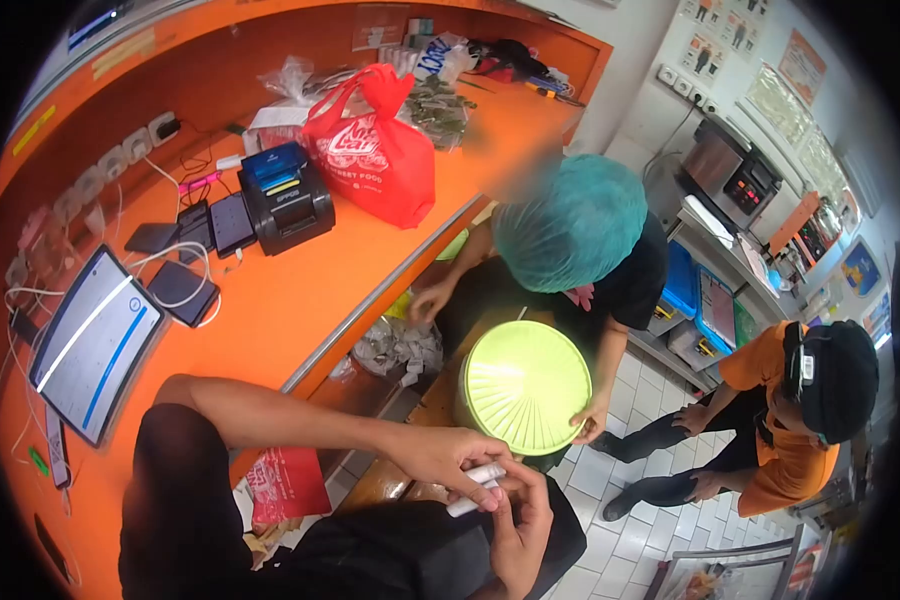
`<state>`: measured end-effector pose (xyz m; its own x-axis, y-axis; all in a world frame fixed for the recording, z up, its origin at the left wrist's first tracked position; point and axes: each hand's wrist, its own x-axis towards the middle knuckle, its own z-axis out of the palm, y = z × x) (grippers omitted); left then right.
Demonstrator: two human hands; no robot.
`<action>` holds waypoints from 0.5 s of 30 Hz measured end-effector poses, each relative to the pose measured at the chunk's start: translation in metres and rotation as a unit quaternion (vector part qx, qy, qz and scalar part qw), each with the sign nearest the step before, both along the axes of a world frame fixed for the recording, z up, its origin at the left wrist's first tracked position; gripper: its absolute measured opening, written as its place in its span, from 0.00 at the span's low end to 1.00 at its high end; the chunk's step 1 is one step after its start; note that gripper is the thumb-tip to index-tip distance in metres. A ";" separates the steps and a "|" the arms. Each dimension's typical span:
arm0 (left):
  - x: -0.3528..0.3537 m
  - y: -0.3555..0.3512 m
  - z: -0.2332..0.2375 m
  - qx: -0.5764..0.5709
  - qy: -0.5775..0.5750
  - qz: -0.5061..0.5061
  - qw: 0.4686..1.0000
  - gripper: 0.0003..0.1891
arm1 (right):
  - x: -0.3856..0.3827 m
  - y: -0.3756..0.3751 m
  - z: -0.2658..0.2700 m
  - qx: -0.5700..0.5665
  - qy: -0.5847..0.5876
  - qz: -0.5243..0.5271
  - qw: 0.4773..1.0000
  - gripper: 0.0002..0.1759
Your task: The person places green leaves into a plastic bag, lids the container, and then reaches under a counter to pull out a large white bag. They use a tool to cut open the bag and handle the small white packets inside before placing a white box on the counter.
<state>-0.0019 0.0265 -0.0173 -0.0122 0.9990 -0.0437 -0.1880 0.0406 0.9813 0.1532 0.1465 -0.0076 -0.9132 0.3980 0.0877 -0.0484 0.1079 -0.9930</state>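
Above my lap, two short white tube-like pieces [483, 474] lie side by side between my fingers. The fingers of my left hand [440, 455], which comes in from the left, are curled round them. From below, my right hand [522, 515] meets it, thumb and fingertips closed on the same white pieces. The hands touch at the fingertips. Just beyond them stands a round container with a ribbed yellow-green lid [528, 385]. The hand of a person in a green hair net [592, 415] rests at the lid's right edge.
Left is an orange counter [300, 300] with a tablet [100, 345], a black printer [285, 200], phones, cables and a red bag [380, 150]. A person in an orange shirt [785, 420] bends forward at the right on the tiled floor. Crumpled plastic [400, 350] lies under the counter.
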 end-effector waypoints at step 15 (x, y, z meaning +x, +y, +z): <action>-0.020 -0.001 0.005 -0.076 0.233 -0.009 0.970 0.16 | 0.015 0.015 0.047 -0.009 -0.082 0.040 0.996 0.23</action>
<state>-0.0216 0.0252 -0.0126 -0.0486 0.9818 -0.1837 0.2757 0.1900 0.9423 0.1680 0.1618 0.0390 -0.9434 0.3238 -0.0716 0.1069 0.0927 -0.9899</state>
